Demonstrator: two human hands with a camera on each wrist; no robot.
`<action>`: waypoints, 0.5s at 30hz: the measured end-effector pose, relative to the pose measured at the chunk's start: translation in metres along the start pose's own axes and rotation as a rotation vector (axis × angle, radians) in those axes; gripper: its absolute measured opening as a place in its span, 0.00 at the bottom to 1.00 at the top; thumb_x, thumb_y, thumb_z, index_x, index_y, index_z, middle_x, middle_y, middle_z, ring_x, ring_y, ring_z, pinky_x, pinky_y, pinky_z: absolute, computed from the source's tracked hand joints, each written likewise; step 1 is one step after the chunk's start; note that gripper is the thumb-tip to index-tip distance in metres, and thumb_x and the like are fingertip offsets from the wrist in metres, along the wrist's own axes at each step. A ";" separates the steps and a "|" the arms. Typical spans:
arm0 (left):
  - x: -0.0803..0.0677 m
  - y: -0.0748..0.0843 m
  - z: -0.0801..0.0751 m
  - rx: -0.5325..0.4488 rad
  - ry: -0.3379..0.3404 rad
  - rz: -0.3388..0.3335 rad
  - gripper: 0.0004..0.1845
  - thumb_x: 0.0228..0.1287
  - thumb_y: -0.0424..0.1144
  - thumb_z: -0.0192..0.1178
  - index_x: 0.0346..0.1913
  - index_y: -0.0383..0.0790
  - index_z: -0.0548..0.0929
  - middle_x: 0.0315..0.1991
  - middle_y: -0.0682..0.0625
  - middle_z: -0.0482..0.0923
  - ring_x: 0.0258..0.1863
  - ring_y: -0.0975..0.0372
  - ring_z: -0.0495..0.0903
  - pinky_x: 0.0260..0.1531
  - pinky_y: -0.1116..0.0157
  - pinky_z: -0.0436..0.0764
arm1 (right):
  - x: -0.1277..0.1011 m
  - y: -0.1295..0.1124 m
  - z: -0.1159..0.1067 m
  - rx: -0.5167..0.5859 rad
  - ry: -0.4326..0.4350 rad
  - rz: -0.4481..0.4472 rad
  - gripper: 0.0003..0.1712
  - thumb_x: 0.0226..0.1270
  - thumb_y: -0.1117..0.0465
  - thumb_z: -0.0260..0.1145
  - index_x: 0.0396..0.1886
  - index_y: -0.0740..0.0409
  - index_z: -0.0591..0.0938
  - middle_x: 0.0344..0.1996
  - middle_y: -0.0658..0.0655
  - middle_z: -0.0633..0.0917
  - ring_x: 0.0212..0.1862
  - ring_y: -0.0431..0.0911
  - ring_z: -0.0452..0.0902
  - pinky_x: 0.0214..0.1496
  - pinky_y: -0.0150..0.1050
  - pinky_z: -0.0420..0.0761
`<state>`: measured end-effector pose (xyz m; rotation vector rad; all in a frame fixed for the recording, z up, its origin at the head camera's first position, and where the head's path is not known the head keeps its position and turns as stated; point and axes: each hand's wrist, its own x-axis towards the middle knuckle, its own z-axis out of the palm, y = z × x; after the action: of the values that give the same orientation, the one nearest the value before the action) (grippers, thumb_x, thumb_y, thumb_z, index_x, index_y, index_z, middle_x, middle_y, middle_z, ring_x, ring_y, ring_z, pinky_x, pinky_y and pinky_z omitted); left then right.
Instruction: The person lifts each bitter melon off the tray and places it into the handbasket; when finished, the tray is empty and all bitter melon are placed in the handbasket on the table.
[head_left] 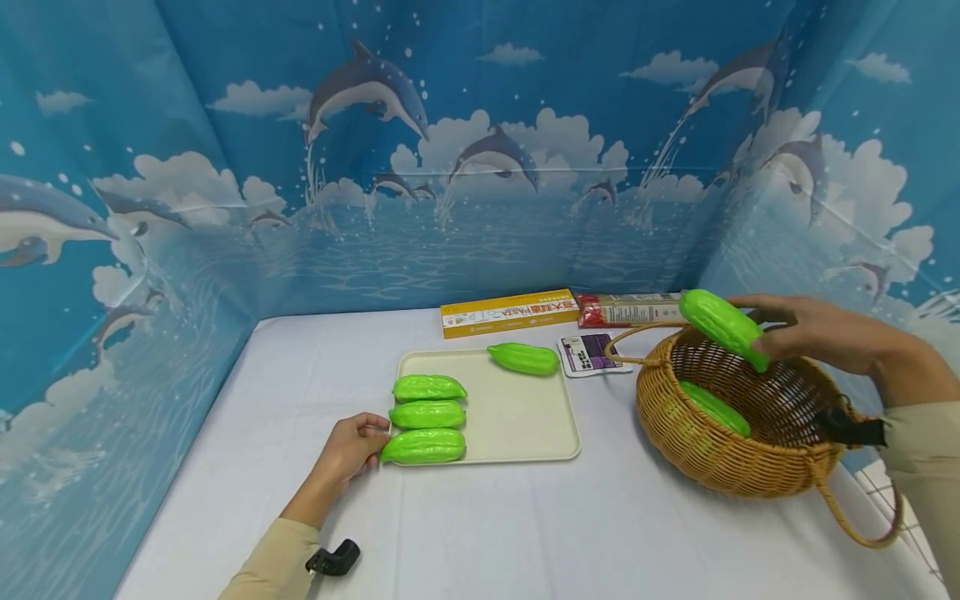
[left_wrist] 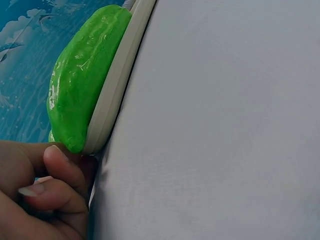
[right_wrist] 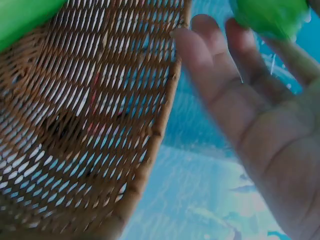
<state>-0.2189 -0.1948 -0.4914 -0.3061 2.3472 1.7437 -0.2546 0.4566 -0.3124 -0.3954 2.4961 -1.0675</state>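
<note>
My right hand (head_left: 832, 333) holds a bright green bitter melon (head_left: 720, 321) by its lower end, tilted over the wicker basket (head_left: 690, 454). Inside that basket lies another bitter melon (head_left: 716, 408). In the right wrist view, only part of the held bitter melon (right_wrist: 272, 17) shows beyond my fingers. My left hand (head_left: 348, 450) grips the left edge of the cream tray (head_left: 517, 417), fingers curled at the rim beside the nearest bitter melon (head_left: 425, 447). Two more bitter melons lie behind it in a column, and a separate bitter melon (head_left: 525, 358) rests at the tray's back right.
Behind the tray stand a yellow pasta box (head_left: 510, 312) and a red-and-clear packet (head_left: 630, 309). A purple-and-white card-like package (head_left: 592, 355) lies between tray and basket. The basket's looped handles stick out at both sides. A dolphin-print curtain (head_left: 480, 233) encloses the white table.
</note>
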 end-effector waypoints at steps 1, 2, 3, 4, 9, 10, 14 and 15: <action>0.000 0.000 0.000 -0.001 0.000 -0.001 0.12 0.67 0.29 0.63 0.52 0.34 0.81 0.35 0.45 0.78 0.19 0.63 0.72 0.16 0.70 0.69 | 0.001 0.002 0.000 -0.042 -0.013 0.006 0.45 0.75 0.57 0.60 0.82 0.59 0.49 0.73 0.78 0.55 0.64 0.61 0.73 0.50 0.57 0.82; -0.001 0.001 0.000 -0.003 0.000 -0.002 0.12 0.66 0.29 0.63 0.51 0.34 0.81 0.34 0.45 0.78 0.19 0.63 0.72 0.16 0.70 0.69 | 0.001 0.004 0.000 -0.085 -0.022 0.011 0.44 0.75 0.56 0.61 0.82 0.61 0.50 0.73 0.78 0.56 0.66 0.67 0.69 0.51 0.61 0.81; -0.001 0.001 0.000 -0.003 -0.001 -0.004 0.12 0.66 0.29 0.63 0.51 0.34 0.81 0.34 0.46 0.78 0.19 0.63 0.72 0.16 0.70 0.69 | 0.001 0.006 0.000 -0.114 -0.030 0.017 0.44 0.75 0.55 0.61 0.81 0.62 0.51 0.74 0.79 0.57 0.68 0.73 0.64 0.51 0.64 0.80; -0.001 0.001 0.000 -0.002 0.000 -0.005 0.12 0.66 0.29 0.63 0.51 0.34 0.81 0.34 0.46 0.78 0.19 0.63 0.72 0.16 0.70 0.69 | 0.001 0.008 0.000 -0.135 -0.040 0.018 0.44 0.75 0.54 0.61 0.81 0.63 0.52 0.74 0.79 0.56 0.69 0.77 0.60 0.50 0.67 0.78; -0.001 0.001 0.000 0.009 0.005 -0.009 0.12 0.66 0.29 0.63 0.51 0.34 0.81 0.34 0.46 0.78 0.19 0.63 0.72 0.15 0.70 0.68 | 0.002 0.012 -0.002 -0.149 -0.115 0.032 0.48 0.71 0.53 0.62 0.82 0.62 0.50 0.73 0.82 0.56 0.66 0.81 0.62 0.45 0.65 0.80; -0.001 0.001 0.000 0.012 0.006 -0.010 0.12 0.67 0.29 0.63 0.51 0.34 0.81 0.34 0.46 0.78 0.19 0.63 0.72 0.15 0.70 0.68 | 0.003 0.011 -0.002 -0.137 -0.137 0.037 0.49 0.70 0.53 0.63 0.82 0.60 0.49 0.73 0.82 0.57 0.66 0.79 0.63 0.45 0.63 0.81; 0.000 0.002 0.000 0.011 0.003 -0.013 0.12 0.67 0.29 0.63 0.52 0.34 0.81 0.34 0.46 0.79 0.19 0.63 0.72 0.15 0.71 0.68 | 0.008 0.006 -0.001 -0.097 -0.226 0.083 0.53 0.65 0.54 0.66 0.82 0.59 0.48 0.72 0.79 0.60 0.65 0.71 0.67 0.46 0.55 0.81; 0.001 0.002 0.000 0.011 0.002 -0.013 0.12 0.67 0.29 0.63 0.52 0.34 0.81 0.35 0.46 0.79 0.19 0.63 0.72 0.15 0.71 0.68 | 0.009 0.005 0.000 -0.100 -0.241 0.092 0.54 0.64 0.54 0.67 0.82 0.59 0.48 0.72 0.78 0.61 0.65 0.69 0.67 0.47 0.54 0.81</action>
<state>-0.2203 -0.1944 -0.4903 -0.3211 2.3501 1.7242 -0.2636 0.4563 -0.3182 -0.4078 2.3342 -0.8102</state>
